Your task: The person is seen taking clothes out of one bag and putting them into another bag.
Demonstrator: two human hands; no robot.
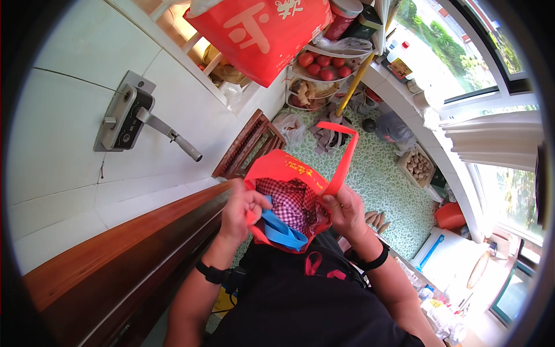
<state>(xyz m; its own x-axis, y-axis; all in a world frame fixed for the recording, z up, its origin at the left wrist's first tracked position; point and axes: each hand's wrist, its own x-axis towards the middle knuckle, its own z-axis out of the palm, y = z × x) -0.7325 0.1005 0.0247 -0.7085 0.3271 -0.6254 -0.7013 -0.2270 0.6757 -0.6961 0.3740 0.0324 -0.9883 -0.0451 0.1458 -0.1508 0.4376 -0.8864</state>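
Note:
A red tote bag (277, 166) with yellow printing is held in front of my body, its mouth spread toward me. My left hand (235, 209) is closed on the left side of its rim, fingers bent beside a blue strap. My right hand (345, 211) pinches the opposite rim by the base of the red handle, which stands up in a loop. Inside the bag lies a bundled purple-and-white checked cloth (290, 203). The flat blue strap (284, 231) is folded over the cloth on the near side.
Beside the bag on the left stands a brown wooden chair (254, 144). A metal crank handle (176, 141) juts from the tiled wall. Ahead, a large red bag (254, 37) hangs near a rack of tomatoes (325, 65). A basket of round pale items (417, 168) sits to the right.

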